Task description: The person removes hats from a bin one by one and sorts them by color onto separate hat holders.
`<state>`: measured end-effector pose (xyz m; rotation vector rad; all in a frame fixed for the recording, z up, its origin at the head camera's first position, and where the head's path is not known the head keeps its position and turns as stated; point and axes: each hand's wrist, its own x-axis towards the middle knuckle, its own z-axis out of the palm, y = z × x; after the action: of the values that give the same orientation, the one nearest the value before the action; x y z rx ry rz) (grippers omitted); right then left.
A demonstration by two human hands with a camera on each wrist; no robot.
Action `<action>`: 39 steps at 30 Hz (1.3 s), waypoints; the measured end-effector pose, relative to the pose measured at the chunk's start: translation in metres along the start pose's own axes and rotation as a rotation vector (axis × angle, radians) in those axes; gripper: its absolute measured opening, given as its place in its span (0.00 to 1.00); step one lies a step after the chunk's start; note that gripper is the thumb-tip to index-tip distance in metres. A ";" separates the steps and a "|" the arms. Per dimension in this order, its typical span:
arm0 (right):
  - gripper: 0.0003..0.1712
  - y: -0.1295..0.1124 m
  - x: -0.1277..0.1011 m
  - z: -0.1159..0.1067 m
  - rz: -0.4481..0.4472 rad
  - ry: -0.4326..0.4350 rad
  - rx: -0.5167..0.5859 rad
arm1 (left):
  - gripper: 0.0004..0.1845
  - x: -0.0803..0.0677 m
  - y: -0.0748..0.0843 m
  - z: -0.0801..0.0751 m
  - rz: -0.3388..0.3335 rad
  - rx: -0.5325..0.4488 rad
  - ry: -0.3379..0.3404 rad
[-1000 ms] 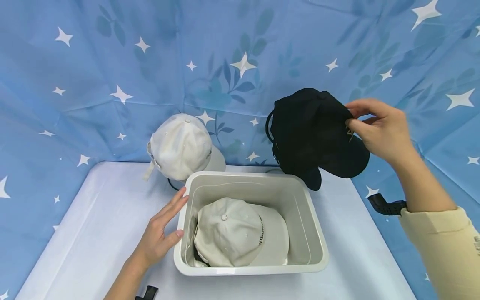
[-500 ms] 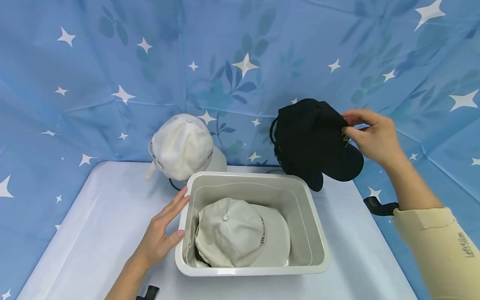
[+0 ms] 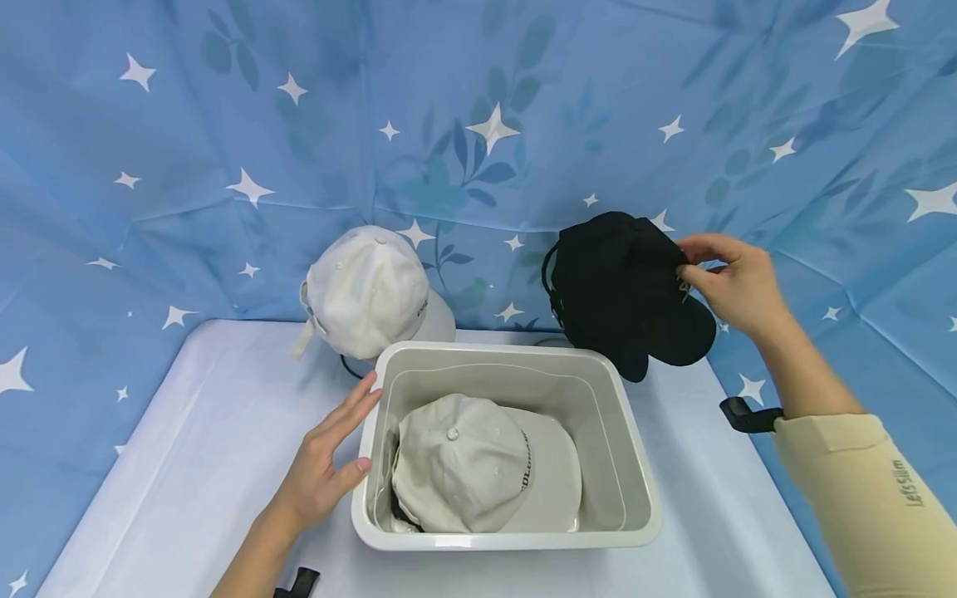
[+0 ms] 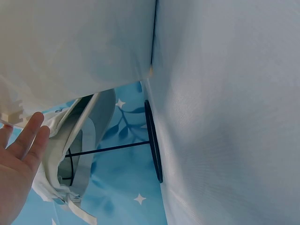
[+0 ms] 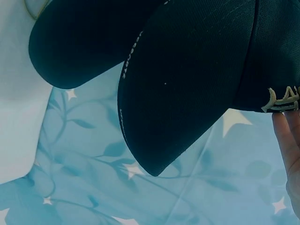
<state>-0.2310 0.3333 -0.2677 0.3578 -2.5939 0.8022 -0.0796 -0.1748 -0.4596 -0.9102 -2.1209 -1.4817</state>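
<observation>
My right hand (image 3: 736, 286) pinches a black baseball cap (image 3: 624, 266) by its front, near the gold lettering; its brim (image 5: 178, 89) points down in the right wrist view. A second black brim (image 3: 634, 361) hangs beside it, most of that cap hidden behind the first. My left hand (image 3: 317, 469) rests its fingertips at the left rim of a pale plastic bin (image 3: 504, 541), fingers extended and spread. Inside the bin lies a beige cap (image 3: 459, 465) with dark lettering along the base of its brim, facing right.
Behind the bin's left corner, a white cap (image 3: 366, 291) sits on a thin black stand (image 4: 110, 148) with a ring base. A white-covered table (image 3: 224, 432) bears everything. A blue starry curtain (image 3: 299, 166) closes off the back and sides.
My right hand has come down and slightly left, lowering the black cap it pinches. My left hand stays at the bin's rim.
</observation>
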 end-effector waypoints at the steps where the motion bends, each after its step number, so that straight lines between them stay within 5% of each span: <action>1: 0.16 0.001 0.000 0.001 0.005 -0.005 0.002 | 0.38 0.000 0.000 0.000 0.000 0.000 0.000; 39: 0.16 0.037 -0.012 0.034 0.084 -0.051 0.014 | 0.37 0.000 -0.002 0.000 0.024 0.002 0.006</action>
<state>-0.2435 0.3449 -0.3164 0.2787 -2.6674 0.8511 -0.0811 -0.1749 -0.4607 -0.9263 -2.0991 -1.4685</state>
